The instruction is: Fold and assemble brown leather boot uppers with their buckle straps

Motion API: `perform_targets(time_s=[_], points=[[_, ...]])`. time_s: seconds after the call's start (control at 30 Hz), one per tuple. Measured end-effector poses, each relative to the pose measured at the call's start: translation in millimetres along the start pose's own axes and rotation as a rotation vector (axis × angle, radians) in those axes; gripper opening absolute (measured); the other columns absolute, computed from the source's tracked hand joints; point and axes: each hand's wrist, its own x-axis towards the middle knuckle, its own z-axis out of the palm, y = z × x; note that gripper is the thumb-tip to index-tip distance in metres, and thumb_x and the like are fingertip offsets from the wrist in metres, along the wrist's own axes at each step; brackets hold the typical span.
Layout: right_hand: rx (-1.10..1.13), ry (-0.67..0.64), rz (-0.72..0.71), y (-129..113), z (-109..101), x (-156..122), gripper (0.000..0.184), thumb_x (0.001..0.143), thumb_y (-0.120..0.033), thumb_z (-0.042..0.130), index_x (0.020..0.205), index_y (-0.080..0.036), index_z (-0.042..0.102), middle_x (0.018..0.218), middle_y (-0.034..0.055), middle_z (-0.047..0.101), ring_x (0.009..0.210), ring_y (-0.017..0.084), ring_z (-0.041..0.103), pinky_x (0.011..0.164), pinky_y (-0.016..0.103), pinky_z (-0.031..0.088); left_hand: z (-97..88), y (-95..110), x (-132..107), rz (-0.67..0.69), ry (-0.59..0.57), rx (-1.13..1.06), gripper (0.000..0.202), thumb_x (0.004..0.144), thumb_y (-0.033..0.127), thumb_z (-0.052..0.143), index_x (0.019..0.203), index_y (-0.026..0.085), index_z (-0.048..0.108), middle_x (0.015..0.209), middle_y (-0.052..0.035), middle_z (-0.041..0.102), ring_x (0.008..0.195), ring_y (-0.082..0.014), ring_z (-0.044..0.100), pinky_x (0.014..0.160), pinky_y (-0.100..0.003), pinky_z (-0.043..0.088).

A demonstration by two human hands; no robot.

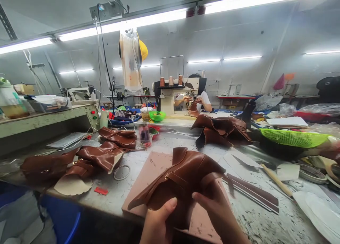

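A brown leather boot upper (pixel 183 169) with a strap and a small metal buckle is held over a pinkish board (pixel 143 180) on the bench. My left hand (pixel 160 217) grips its near lower edge, thumb on top and fingers hidden beneath. On the other side, my right hand (pixel 216 206) holds the upper's right part, the thumb pressed against the leather and the fingers partly behind it. The strap's loose end hangs at the right, close to brown leather strips (pixel 252 192) lying on the bench.
More brown boot uppers (pixel 98 155) lie at left, and another pile (pixel 223 130) sits behind the board. At right are a green basket (pixel 294 137), a wooden-handled tool (pixel 277 180) and tape rolls (pixel 313 173). A co-worker (pixel 205 100) works at a sewing machine (pixel 176 95) opposite.
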Motion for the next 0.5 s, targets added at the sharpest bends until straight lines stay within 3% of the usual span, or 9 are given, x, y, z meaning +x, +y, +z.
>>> perform_targets(time_s=[0.17,0.3,0.4,0.5], points=[[-0.247,0.021,0.048,-21,7,-10,0.044,0.062,-0.041,0.072,0.100,-0.021,0.061,0.098,0.0079,0.068,0.092,0.030,0.062,0.076,0.038,0.052,-7.9,3,4,-0.058,-0.006,0.070,0.059,0.055,0.013,0.076,0.112,0.014,0.060,0.094,-0.0107,0.070,0.102,-0.0322,0.059,0.094,-0.042,0.044],[-0.397,0.001,0.058,-33,10,-17,0.032,0.063,-0.043,0.067,0.086,-0.021,0.066,0.084,0.0057,0.070,0.085,0.030,0.063,0.072,0.036,0.053,-12.3,10,8,-0.064,-0.115,0.142,0.051,0.054,0.016,0.076,0.103,0.013,0.065,0.099,-0.0126,0.068,0.102,-0.0336,0.059,0.093,-0.043,0.044],[-0.484,0.086,0.035,-32,13,-24,0.038,0.058,-0.044,0.069,0.089,-0.022,0.068,0.090,0.0067,0.070,0.096,0.033,0.060,0.079,0.039,0.051,-16.6,14,11,-0.070,-0.178,0.184,0.044,0.053,0.017,0.076,0.096,0.011,0.068,0.098,-0.0138,0.068,0.099,-0.0356,0.059,0.090,-0.045,0.043],[-0.463,0.115,0.025,-22,13,-30,0.041,0.054,-0.041,0.074,0.091,-0.024,0.068,0.092,0.0080,0.069,0.104,0.037,0.056,0.083,0.042,0.050,-22.2,13,14,-0.057,-0.155,0.223,0.040,0.053,0.017,0.075,0.092,0.011,0.069,0.095,-0.0138,0.069,0.099,-0.0361,0.058,0.091,-0.046,0.042]])
